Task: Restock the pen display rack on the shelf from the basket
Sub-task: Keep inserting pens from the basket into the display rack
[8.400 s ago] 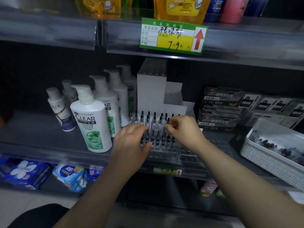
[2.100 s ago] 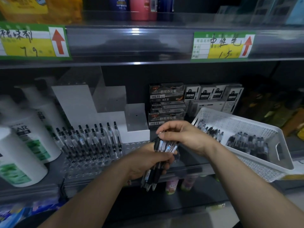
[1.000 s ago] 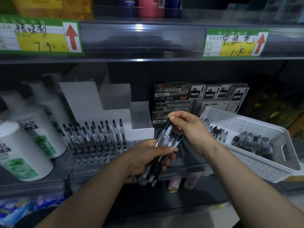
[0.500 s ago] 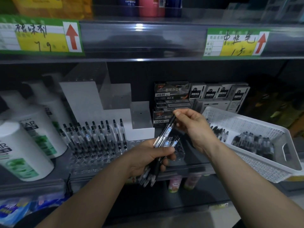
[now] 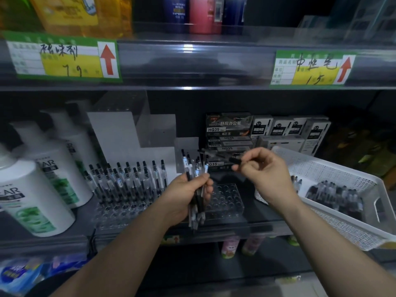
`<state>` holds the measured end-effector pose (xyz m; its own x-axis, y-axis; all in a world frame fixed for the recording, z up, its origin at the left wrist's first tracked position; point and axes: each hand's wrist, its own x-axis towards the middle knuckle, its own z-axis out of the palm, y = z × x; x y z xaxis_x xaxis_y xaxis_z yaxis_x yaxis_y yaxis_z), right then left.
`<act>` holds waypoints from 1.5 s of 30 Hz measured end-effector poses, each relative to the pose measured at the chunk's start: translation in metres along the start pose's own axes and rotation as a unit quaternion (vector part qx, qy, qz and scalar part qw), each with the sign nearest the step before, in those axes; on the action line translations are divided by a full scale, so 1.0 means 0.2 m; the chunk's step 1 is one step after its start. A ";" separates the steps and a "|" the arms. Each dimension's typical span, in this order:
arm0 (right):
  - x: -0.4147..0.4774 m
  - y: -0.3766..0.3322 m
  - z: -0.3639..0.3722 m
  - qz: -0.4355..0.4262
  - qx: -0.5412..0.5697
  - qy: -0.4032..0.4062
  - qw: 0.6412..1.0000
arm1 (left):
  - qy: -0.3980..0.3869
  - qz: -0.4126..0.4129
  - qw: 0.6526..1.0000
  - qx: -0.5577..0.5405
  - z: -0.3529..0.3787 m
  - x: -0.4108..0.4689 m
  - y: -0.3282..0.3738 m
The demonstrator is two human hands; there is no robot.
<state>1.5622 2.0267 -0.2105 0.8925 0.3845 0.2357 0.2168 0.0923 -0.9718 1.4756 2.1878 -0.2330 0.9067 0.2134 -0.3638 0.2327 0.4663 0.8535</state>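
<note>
Dim shop shelving, middle shelf.

Item 1: pen display rack, clear plastic with rows of holes, standing at the shelf front. Its left part holds rows of upright pens; the right block's holes are bare.

Item 2: bundle of pens, gripped upright in the left hand, fingers curled round it, above the rack's bare block.

Item 3: single pen (blurred), lying roughly level, pinched at one end by the right hand. The hands are apart, the right one higher.

Item 4: white perforated basket, at the right, overhanging the shelf edge, with loose pens inside.

Item 5: stacked pen boxes behind the hands.

Item 6: white shampoo bottles to the left of the rack.

Item 7: two green price labels with red arrows on the shelf edge above.
</note>
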 end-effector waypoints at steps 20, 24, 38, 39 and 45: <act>-0.01 0.03 -0.04 0.148 -0.099 -0.153 0.972 | -0.097 0.011 0.990 0.104 0.08 -0.06 -0.06; -0.02 0.01 -0.01 0.202 0.000 -0.229 0.952 | -0.130 0.005 0.987 0.097 0.10 -0.06 -0.08; -0.02 -0.01 -0.02 0.205 0.046 -0.274 0.939 | -0.170 0.004 0.980 0.103 0.09 -0.07 -0.09; -0.02 -0.01 -0.01 0.203 0.034 -0.272 0.940 | -0.168 0.007 0.979 0.117 0.09 -0.07 -0.09; 0.01 -0.01 -0.01 0.204 0.009 -0.225 0.953 | -0.165 0.002 0.975 0.146 0.10 -0.06 -0.09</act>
<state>1.5644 2.0251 -0.2077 0.6398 0.7465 -0.1830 -0.1222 -0.1363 -0.9831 1.4663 2.1596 -0.2370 0.9604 -0.0960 -0.2614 0.2756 0.1923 0.9419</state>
